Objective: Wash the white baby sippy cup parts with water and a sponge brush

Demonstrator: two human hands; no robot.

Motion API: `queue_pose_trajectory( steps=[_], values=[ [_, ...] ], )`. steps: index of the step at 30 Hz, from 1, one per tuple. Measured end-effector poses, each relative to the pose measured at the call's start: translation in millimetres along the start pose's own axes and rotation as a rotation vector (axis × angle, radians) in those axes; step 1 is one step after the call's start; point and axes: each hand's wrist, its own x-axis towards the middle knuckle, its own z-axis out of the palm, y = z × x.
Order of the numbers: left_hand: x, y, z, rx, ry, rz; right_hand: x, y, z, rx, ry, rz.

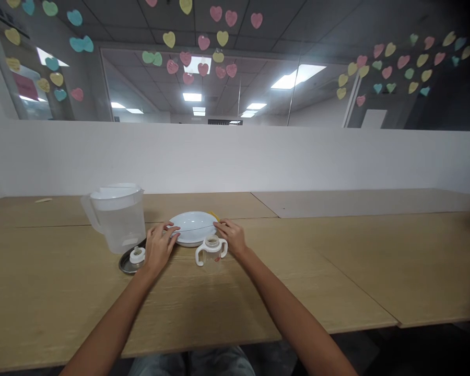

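Observation:
A thin, dark, wire-like strand [196,228] stretches over a white dish [194,243]. My left hand [159,246] pinches its left end at the dish's left rim. At the right rim, the fingers of my right hand [232,235] close on the other end. A small yellow piece [214,214] shows by the far right rim; whether it joins the strand I cannot tell. In front of the dish stands a clear baby bottle [211,256] with two white handles and an open top. Beside my left hand, a white bottle top [137,255] rests on a dark round tray [126,267], partly hidden.
A translucent lidded pitcher [121,219] holding clear liquid stands at the left, behind the tray. A flat pale piece [43,200] lies far left on the wooden table [317,271]. A white wall [258,156] with windows above borders its back.

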Motion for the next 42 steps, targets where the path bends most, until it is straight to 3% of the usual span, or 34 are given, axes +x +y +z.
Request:
queue_pose_trajectory(
  steps=[18, 29, 42],
  values=[
    [0.4, 0.3, -1.8, 0.002, -0.033, -0.006, 1.9, 5.2, -0.1, -0.009, 0.015, -0.001],
    [-1.9, -9.0, 4.8, 0.029, 0.017, -0.037, -0.1, 8.6, 1.1, 0.008, 0.048, 0.016],
    [-0.1, -3.0, 1.2, -0.023, 0.028, 0.003, -0.9, 7.8, 0.6, 0.049, 0.045, 0.035]
  ],
)
